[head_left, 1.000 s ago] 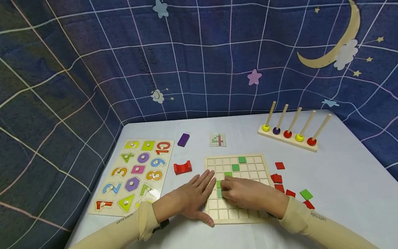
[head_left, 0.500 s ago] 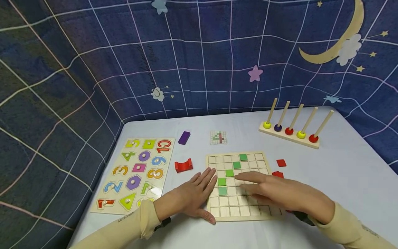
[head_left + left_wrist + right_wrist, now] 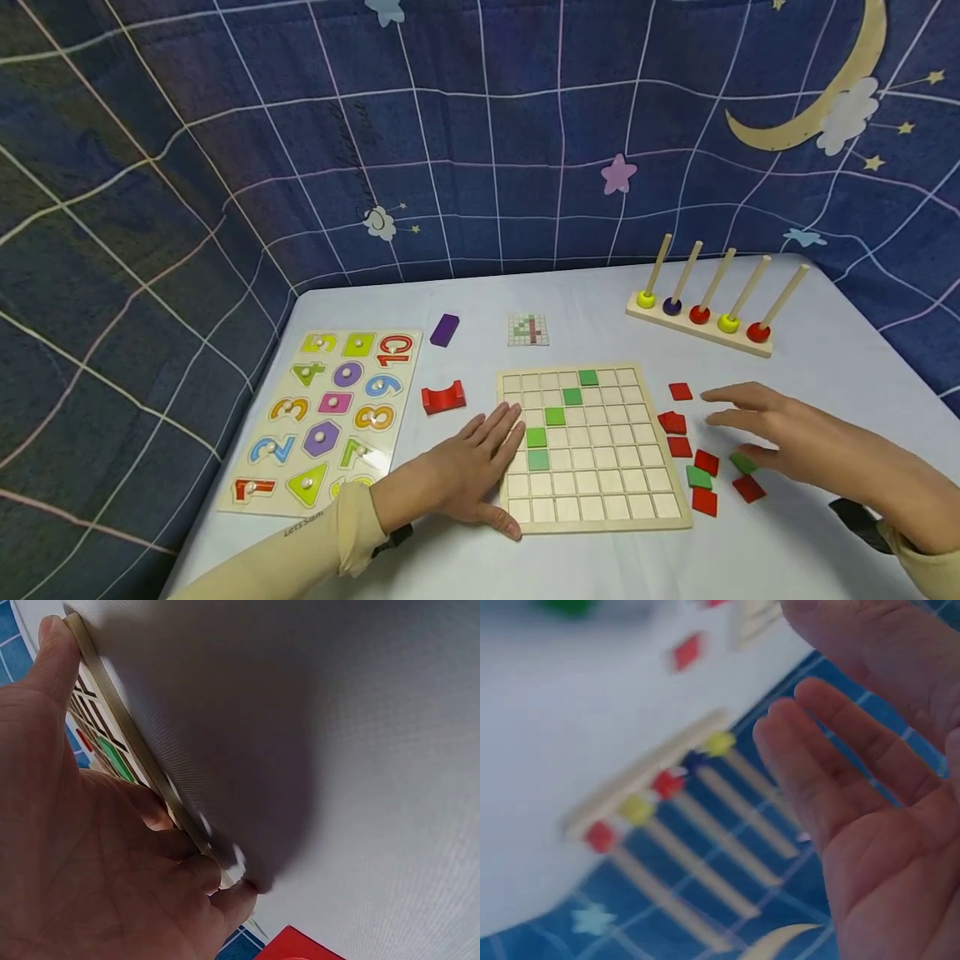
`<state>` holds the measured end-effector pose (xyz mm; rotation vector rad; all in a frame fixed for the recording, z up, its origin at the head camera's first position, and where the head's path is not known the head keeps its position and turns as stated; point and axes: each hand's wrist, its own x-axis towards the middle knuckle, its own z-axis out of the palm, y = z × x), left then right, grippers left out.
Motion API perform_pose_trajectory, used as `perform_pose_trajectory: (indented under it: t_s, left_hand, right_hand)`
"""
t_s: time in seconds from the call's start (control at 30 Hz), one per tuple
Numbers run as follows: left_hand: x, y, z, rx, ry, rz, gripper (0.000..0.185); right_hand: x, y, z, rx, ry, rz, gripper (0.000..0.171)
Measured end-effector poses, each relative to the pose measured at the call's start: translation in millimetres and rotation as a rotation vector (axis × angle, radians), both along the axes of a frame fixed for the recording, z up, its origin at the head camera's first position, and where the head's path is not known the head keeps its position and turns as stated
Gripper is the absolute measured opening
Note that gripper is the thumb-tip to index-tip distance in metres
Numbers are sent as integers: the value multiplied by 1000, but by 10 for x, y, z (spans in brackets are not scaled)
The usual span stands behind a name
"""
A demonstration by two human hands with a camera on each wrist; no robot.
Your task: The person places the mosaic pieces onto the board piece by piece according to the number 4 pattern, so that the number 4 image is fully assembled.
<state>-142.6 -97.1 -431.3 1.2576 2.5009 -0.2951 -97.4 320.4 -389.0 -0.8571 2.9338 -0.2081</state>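
My left hand (image 3: 468, 475) lies along the left edge of a wooden grid board (image 3: 600, 527), fingers straight and touching its rim, as the left wrist view also shows. Several green square tiles, such as one green tile (image 3: 555, 416), sit in the board's cells in a slanting row. To the right of the board, my right hand (image 3: 787, 429) hovers with loosely extended fingers and holds nothing. Beneath and beside it lie loose red tiles, one red tile (image 3: 680, 392) at the back, and a loose green tile (image 3: 699, 477). Another green tile (image 3: 742, 463) is partly covered by the right thumb.
A small patterned grid card (image 3: 528, 330) lies behind the board. On the left are a number puzzle board (image 3: 341, 467), a purple block (image 3: 445, 330) and a red arch block (image 3: 443, 398). A peg stand (image 3: 705, 327) with coloured beads stands at the back right.
My right hand has let go of a green tile in the board and moved right, over the loose tiles. The left hand stays on the board's edge.
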Motion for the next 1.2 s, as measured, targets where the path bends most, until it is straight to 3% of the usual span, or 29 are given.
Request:
perform_pose_trajectory:
  t_s: [0.1,0.2,0.37,0.53,0.8,0.9,1.07,1.2]
  left_hand:
    - [-2,-5,5,-4,-2,7,130]
    - [-3,-9,3,-3,3,12,130]
    - [-12,-10,3,8,4,3,130]
    - [-22,-13,11,16,2,-3,130]
    - [-10,-6,-5,4,-4,-6,129]
    - [-4,-1,0,-4,1,-3,130]
    - [2,-8,4,-11,3,4,130]
    - [-8,-1,-7,0,8,-9,129]
  right_hand:
    - [-20,154,-86,-19,-88,-46,37]
    - [-49,278,-193,-51,-137,-30,34]
    - [-33,390,-376,-44,-95,30,35]
    - [-2,369,-467,22,-68,-10,36]
    - [-9,312,-449,45,-107,-77,34]
    - [-11,286,-415,14,-25,-47,35]
    - [-55,164,-338,-101,121,89,39]
    - [-100,-2,-271,-142,142,178,40]
